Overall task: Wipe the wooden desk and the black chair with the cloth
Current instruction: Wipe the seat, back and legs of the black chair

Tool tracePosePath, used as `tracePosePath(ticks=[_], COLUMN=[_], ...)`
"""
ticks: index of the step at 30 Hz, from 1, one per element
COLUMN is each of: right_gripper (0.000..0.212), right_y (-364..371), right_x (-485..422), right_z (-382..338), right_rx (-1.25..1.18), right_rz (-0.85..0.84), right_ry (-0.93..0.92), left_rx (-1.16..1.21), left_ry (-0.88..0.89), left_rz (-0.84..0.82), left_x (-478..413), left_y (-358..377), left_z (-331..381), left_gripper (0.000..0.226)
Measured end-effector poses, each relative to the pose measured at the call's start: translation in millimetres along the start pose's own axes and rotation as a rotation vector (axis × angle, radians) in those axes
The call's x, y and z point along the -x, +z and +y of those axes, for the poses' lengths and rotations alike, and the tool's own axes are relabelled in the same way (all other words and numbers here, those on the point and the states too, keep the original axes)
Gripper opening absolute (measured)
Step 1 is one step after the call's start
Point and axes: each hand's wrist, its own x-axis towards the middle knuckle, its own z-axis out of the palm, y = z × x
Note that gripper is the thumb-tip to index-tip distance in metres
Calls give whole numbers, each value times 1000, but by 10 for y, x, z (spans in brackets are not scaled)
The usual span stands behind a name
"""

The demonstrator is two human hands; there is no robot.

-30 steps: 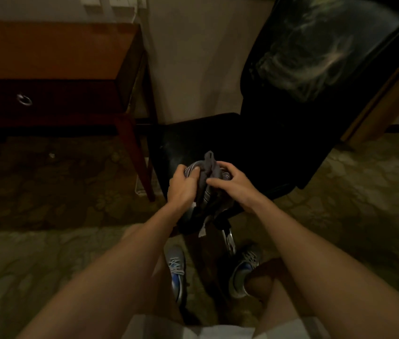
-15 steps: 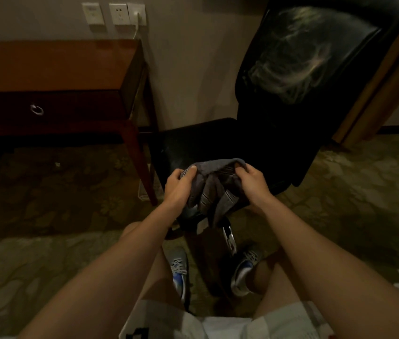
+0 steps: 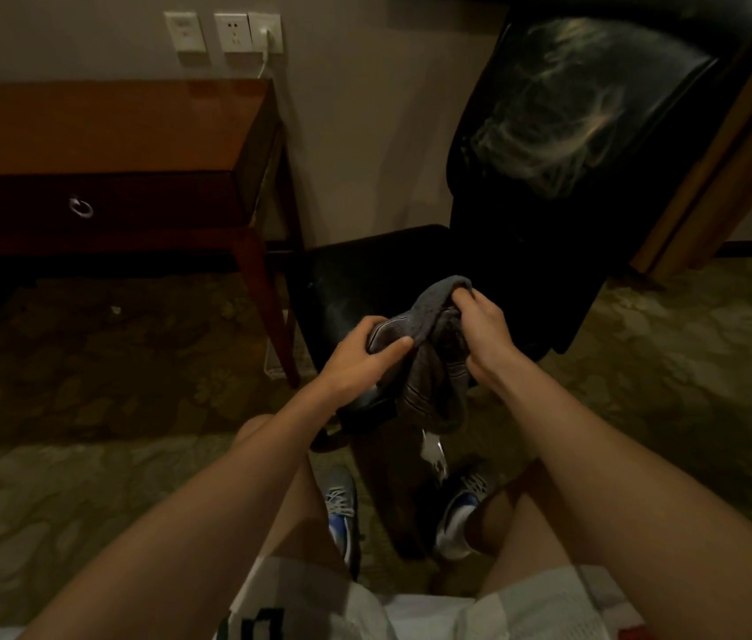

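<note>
Over carpet [image 3: 88, 362], left hand [image 3: 360, 358] and right hand [image 3: 484, 334] grip one cloth [image 3: 429, 376].

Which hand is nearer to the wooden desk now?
Left. The left hand holds the cloth on the side toward the wooden desk; the right hand holds it farther off, nearer the black chair.

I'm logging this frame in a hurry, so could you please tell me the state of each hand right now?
Left hand: closed, holding the grey cloth.
Right hand: closed, gripping the same cloth's upper fold.
</note>
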Motion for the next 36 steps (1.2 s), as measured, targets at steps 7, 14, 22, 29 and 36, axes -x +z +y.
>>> tracePosePath(ticks=[7, 14, 22, 29, 36], right_gripper=[15, 27, 46, 31, 22], right_y=[-220, -366, -192, -134, -206], right_x=[23, 56, 94, 95, 24], right_z=[-44, 42, -35, -82, -11], right_rx=[137, 521, 581, 598, 712], right_rz=[33, -106, -377, -436, -297], right_ry=[-100, -213, -226, -188, -292], left_rx=[-82, 34, 86, 71, -236], left_ry=[30, 43, 34, -31, 88], left_rz=[224, 137, 30, -27, 15], left_x=[-48, -92, -108, -100, -116], left_y=[-135, -183, -157, -248, -304], left_z=[-15, 202, 532, 519, 445], left_gripper=[9, 27, 43, 39, 21])
